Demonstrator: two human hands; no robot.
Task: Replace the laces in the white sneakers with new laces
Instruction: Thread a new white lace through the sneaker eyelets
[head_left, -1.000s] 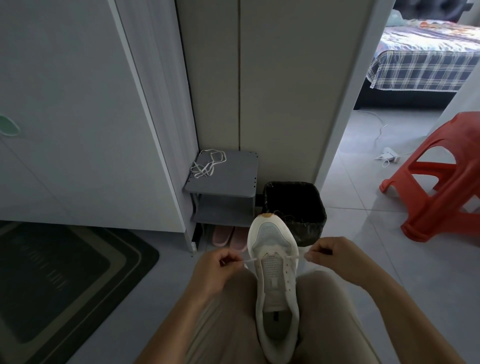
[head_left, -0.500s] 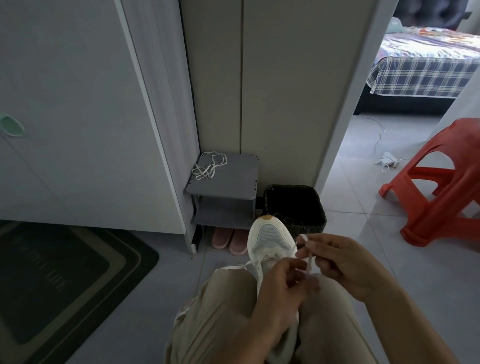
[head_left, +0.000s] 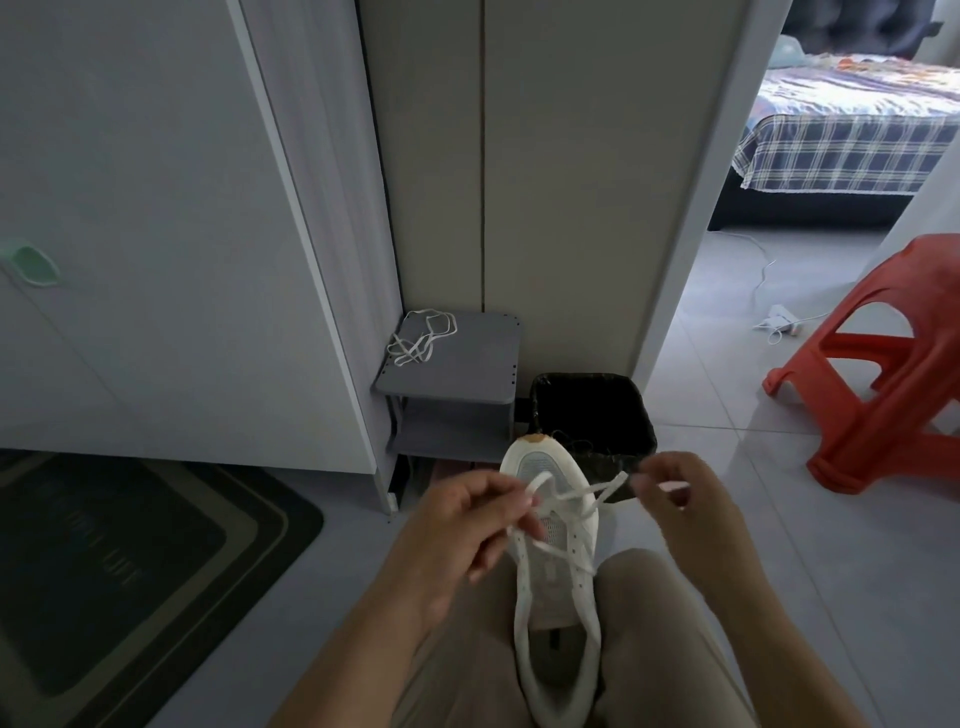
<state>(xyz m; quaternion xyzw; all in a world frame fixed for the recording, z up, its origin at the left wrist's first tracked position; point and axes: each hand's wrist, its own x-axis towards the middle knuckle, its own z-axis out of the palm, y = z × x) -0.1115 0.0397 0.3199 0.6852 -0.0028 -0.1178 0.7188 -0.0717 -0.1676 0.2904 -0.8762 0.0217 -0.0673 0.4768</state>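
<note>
A dark mat (head_left: 130, 561) lies on the floor at the far left. Next to it a low grey shelf (head_left: 467, 364) stands against the wall, with a loose bundle of white lace (head_left: 421, 338) on its top. In front of it the left hand (head_left: 457, 525) is raised over the white sneaker (head_left: 556, 597), its fingers (head_left: 498, 488) curled in and pinching one end of the lace (head_left: 605, 488). The sneaker is wedged between the person's thighs, toe pointing away, just in front of a black bin (head_left: 592, 410). The lace strands cross above the toe area and run down to the lowest eyelets. The right hand (head_left: 680, 499) pinches the other lace end between its curled fingers (head_left: 654, 467), pulling it out to the right. Further right stands a red plastic stool (head_left: 883, 364), and a bed (head_left: 841, 130) shows through the doorway.
</note>
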